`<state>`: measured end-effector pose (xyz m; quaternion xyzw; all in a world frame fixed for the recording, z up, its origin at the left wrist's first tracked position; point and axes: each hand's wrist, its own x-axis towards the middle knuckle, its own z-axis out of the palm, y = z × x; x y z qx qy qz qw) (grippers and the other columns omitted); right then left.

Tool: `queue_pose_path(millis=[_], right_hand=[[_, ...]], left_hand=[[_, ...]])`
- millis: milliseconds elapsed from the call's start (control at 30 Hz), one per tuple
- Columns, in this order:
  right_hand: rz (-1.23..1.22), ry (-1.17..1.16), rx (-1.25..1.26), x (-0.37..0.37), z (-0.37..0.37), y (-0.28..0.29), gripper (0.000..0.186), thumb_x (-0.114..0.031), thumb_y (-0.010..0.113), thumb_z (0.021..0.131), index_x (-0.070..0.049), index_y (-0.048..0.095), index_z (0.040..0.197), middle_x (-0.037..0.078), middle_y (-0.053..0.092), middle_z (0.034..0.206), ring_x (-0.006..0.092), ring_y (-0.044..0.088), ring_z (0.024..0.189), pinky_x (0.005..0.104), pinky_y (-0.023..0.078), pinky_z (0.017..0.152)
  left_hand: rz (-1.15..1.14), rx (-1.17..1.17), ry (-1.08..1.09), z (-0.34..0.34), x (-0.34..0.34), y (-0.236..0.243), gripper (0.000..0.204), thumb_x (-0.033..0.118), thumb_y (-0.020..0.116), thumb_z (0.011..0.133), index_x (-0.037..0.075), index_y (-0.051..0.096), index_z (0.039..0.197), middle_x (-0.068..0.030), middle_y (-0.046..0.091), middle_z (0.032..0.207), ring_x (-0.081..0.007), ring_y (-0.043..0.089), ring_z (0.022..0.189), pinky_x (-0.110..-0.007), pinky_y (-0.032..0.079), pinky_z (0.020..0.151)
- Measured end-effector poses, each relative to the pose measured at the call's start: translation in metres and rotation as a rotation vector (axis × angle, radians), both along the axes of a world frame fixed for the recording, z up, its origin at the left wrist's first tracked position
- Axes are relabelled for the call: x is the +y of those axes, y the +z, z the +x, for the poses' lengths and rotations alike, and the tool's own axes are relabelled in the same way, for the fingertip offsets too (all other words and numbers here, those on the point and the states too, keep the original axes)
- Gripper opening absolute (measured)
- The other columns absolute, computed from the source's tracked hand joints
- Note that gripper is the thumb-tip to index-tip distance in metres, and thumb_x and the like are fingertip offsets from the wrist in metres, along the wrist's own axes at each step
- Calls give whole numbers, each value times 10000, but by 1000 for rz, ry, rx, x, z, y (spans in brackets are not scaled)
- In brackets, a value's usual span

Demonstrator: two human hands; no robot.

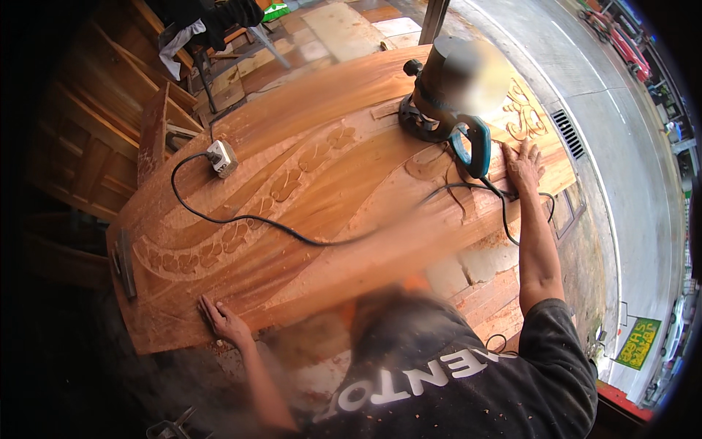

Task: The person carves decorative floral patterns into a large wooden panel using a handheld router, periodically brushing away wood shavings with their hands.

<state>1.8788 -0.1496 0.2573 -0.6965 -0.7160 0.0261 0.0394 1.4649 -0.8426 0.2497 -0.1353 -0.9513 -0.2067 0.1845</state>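
Observation:
A large wooden panel point(314, 208) with carved relief lies before me, covered with sawdust. My left hand point(227, 325) rests on its near left edge, fingers stretched out and holding nothing. At the right end my right hand point(522, 170) lies on the panel with fingers spread, close beside the teal handle point(479, 150) of a router. The router point(440, 80) stands upright on the panel's far right part; a blur hides part of its top. A black cord point(267, 219) crosses the panel. Leaf shapes point(287, 184) run along the left part, and scrollwork point(525, 113) shows at the far right.
A white power outlet point(221, 157) sits on the panel at left. Near the left edge lies a narrow dark metal tool point(126, 265). Wooden doors point(80, 150) lean at far left. A dark post point(433, 22) rises behind the panel. Beyond the right end are a drain grate point(567, 134) and a road.

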Motion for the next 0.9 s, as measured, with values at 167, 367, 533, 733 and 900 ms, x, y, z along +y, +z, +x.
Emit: queue_pose_path(millis=[167,367,533,733,900], right_hand=[[-9,-5,-12,1,-1,1,997,-841,362,968,-181,222,1703,221,189,1749,391,127,1631,611,100,1284],[-26,2,-22,-5,-4,8,1014,-833,366,971,-142,223,1700,242,189,1743,400,134,1628,614,107,1282],[-8,10,-30,1,-1,-4,1015,-865,355,951,-194,231,1703,232,189,1746,406,135,1628,636,110,1270],[-73,37,-45,4,-7,-14,962,-818,367,987,-199,209,1706,235,199,1742,436,135,1619,647,156,1259],[37,226,612,39,36,21,831,-665,533,1023,-82,442,1609,251,549,1540,398,517,1426,415,375,1181]], left_hand=[[-10,36,-29,-3,-4,-3,464,198,450,1117,-26,522,1517,-217,506,1585,-389,430,1501,-476,339,1242],[27,-42,-1,0,-1,0,470,195,446,1115,-25,510,1525,-222,491,1595,-388,416,1509,-474,332,1245],[17,-50,1,-3,-6,0,472,197,440,1115,-20,509,1528,-216,484,1602,-386,409,1513,-482,316,1252],[-33,-55,12,-2,-12,6,477,224,443,1117,2,513,1533,-183,486,1611,-380,397,1523,-493,278,1271],[-38,-86,-48,-5,-9,-1,500,296,434,1141,29,493,1560,-160,444,1646,-368,343,1555,-490,278,1271]])
